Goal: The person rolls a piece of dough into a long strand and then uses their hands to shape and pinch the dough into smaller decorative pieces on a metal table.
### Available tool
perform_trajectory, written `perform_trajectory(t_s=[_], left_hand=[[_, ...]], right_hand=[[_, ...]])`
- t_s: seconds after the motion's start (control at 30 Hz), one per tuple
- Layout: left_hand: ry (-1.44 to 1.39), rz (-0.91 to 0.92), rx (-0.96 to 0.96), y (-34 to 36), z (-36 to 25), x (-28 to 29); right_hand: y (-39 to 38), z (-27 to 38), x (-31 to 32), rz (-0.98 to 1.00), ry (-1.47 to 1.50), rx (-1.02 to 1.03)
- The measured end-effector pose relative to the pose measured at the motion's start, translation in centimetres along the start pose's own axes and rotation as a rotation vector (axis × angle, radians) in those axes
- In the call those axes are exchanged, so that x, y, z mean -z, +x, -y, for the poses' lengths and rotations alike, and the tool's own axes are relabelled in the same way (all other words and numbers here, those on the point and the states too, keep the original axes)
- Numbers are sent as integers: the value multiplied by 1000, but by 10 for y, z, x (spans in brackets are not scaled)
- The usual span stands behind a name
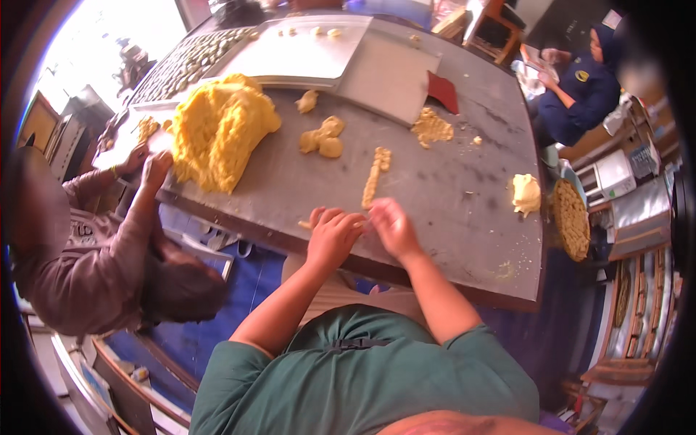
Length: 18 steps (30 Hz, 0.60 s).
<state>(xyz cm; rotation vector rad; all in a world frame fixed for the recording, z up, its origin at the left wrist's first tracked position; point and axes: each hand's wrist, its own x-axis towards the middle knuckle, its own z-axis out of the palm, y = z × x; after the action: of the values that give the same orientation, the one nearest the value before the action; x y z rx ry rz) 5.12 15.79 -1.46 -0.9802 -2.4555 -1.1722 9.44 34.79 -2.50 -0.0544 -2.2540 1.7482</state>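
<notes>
My left hand [333, 235] is at the table's near edge with its fingers curled in. Close beside it, my right hand [394, 228] is closed, fingertips almost meeting the left's. What they pinch is too small to make out. A thin stick of dough [305, 225] pokes out by my left fingers. Just beyond my right hand runs a row of small dough pieces [375, 177]. Farther off lie several rounded dough lumps [324, 139] and a big yellow dough mound [221, 130].
A co-worker [109, 246] sits at the left, hands by the mound. Metal trays [308, 51] and a red scraper-like piece [443, 92] lie at the back. Flattened dough [433, 127] and a pale yellow lump [526, 194] are rightward. Another person [580, 90] stands far right, near a round filled tray [571, 221].
</notes>
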Motion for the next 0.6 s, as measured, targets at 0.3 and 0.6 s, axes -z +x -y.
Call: perform_trajectory(t_s=[0.3, 0.6], left_hand=[[128, 118, 43, 0, -1, 5], [106, 76, -63, 1, -2, 9]], right_hand=[[-19, 26, -29, -83, 29, -98], [-25, 24, -28, -81, -198, 43]])
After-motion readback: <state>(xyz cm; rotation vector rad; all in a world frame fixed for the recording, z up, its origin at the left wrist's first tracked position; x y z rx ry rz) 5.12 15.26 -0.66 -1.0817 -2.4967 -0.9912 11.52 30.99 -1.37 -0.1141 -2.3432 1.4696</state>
